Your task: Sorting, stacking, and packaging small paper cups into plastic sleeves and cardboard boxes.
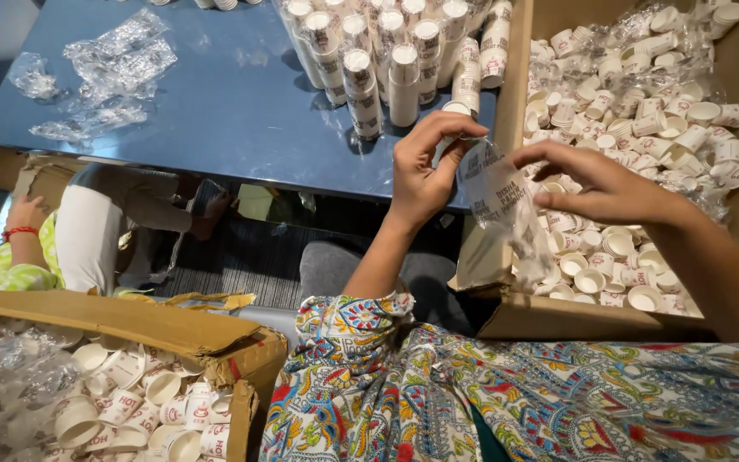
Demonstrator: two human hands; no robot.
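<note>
clear plastic bag [499, 198] pinched between both hands

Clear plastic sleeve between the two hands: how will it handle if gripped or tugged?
Likely floppy: the clear plastic sleeve sags and creases between the left hand and right hand. Probably very light, pinched by fingertips alone. Its glossy film may slip; the empty wrappers on the blue table lie crumpled.
</note>
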